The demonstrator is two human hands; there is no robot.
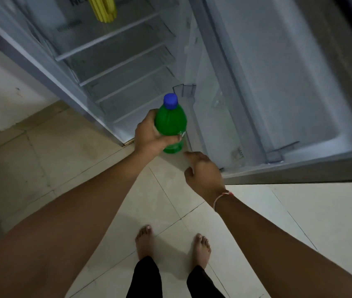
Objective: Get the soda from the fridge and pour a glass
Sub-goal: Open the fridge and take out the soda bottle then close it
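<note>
My left hand grips a green soda bottle with a blue cap around its middle, holding it upright in front of the open fridge. Just below and right of the bottle, my right hand hangs with loosely bent fingers and holds nothing; a thin band circles its wrist. The fridge's glass shelves look bare apart from a yellow object on the top one. No glass is in view.
The fridge door stands wide open to the right, its lower edge above the floor beside my right hand. Pale floor tiles spread below, and my bare feet stand on them. A white wall is at left.
</note>
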